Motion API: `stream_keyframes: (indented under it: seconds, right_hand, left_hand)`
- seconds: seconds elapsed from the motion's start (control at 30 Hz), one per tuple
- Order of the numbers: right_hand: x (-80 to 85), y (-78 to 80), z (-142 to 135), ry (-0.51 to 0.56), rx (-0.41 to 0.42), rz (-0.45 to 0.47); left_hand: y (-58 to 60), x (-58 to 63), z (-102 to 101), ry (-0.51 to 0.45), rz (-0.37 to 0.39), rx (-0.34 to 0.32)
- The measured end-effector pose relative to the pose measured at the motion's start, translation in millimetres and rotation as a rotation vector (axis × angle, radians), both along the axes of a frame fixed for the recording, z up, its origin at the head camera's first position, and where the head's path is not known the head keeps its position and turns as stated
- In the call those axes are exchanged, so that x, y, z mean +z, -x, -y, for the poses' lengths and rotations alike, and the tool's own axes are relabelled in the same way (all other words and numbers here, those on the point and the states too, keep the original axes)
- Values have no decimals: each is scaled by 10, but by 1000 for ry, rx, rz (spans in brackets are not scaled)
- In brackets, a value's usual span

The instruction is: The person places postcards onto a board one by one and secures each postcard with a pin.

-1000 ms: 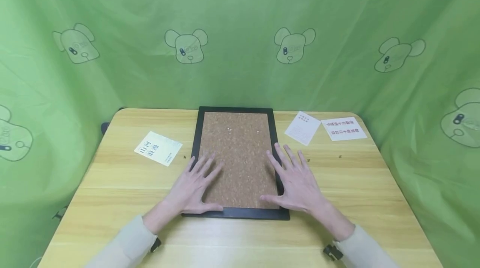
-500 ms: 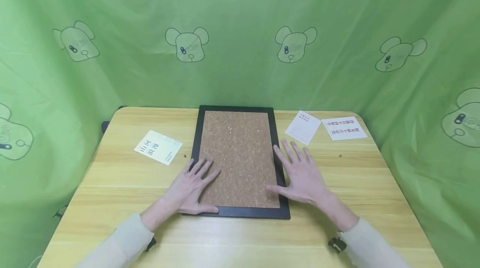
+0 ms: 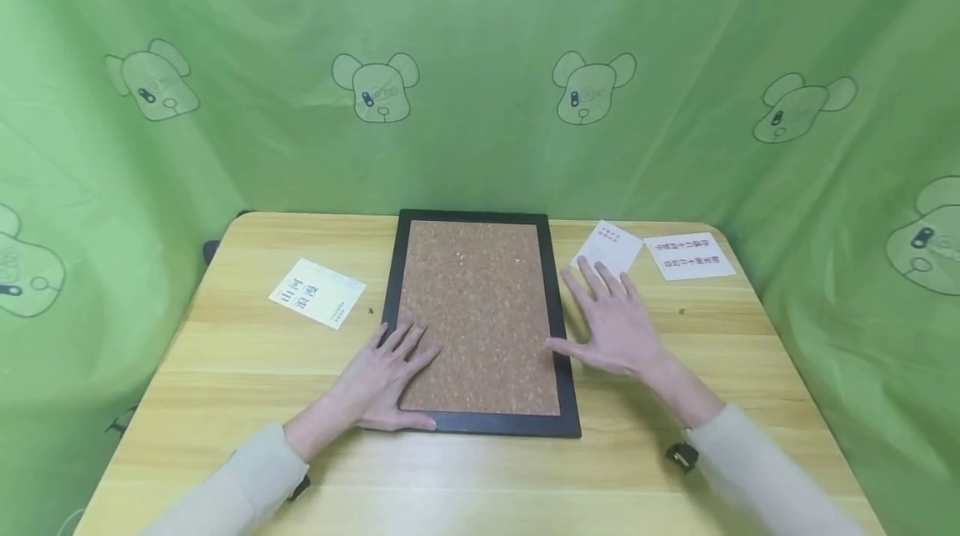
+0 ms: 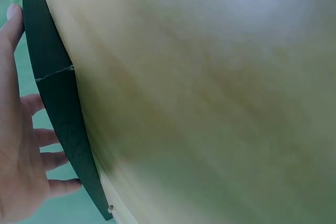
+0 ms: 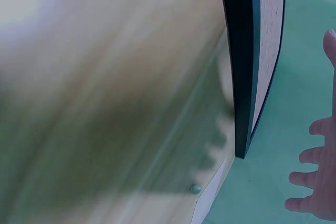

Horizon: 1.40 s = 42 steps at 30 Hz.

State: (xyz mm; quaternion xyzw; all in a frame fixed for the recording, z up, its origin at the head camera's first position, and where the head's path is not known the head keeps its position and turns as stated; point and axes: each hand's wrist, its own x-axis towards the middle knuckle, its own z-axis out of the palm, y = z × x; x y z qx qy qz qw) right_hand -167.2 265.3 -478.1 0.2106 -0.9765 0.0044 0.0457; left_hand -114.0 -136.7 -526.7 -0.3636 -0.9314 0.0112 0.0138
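A cork board (image 3: 480, 311) in a black frame (image 3: 558, 311) lies flat on the wooden table. My left hand (image 3: 386, 378) rests at its lower left corner, fingers spread, thumb along the near frame bar. In the left wrist view, its fingertips meet the frame (image 4: 58, 82). My right hand (image 3: 618, 328) is raised beside the right frame bar, fingers spread and holding nothing; its shadow falls on the table in the right wrist view. Its fingertips overlap the near corner of a white card with small print (image 3: 609, 244) in the head view.
Another white card with red characters (image 3: 690, 257) lies at the far right. On the left is a pale card with large blue characters (image 3: 318, 294). Small dark specks sit on the table (image 3: 480, 486), and a small round pin-like piece (image 5: 196, 188) shows near a card. Green curtain (image 3: 480, 161) surrounds the table.
My right hand has lifted off the board's right side and moved outward and away, toward the nearer white card on the right. My left hand has shifted slightly left and stays on the board.
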Motion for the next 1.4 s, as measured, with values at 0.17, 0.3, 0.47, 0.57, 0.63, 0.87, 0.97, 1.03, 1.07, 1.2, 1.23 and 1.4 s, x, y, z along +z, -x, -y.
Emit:
stream_keyframes:
  seconds: [0.17, 0.3, 0.47, 0.57, 0.63, 0.87, 0.97, 1.03, 1.07, 1.2, 1.23, 1.4]
  right_hand:
    - [15, 145, -74, -7, -20, 8]
    - [22, 262, -143, -7, -25, 17]
    - [17, 398, -245, 14, -41, 23]
    - [2, 470, -313, 15, -68, 37]
    - [-10, 509, -353, 12, -90, 46]
    - [-31, 602, -457, 8, -138, 57]
    - [-27, 650, -487, 13, -156, 59]
    - [-30, 689, -505, 12, -171, 65]
    - [-36, 710, -516, 10, -179, 68]
    - [-77, 792, -555, 8, -203, 91]
    - [-91, 811, -562, 11, -206, 95]
    - [-157, 898, -589, 19, -234, 131]
  left_hand:
    - [5, 7, -9, 4, 7, 3]
    - [3, 29, -15, 9, 12, 5]
    - [10, 46, -23, 15, 5, 7]
    - [17, 51, -25, 18, 3, 8]
    - [20, 59, -28, 20, 2, 7]
    - [17, 96, -37, 30, 3, -2]
    - [14, 106, -38, 26, 7, -4]
    - [13, 113, -41, 24, 12, -5]
    - [13, 114, -42, 24, 13, -5]
    - [6, 114, -45, 24, 15, -5]
    - [3, 112, -44, 27, 17, -3]
    - [-12, 99, -38, 34, 28, 8]
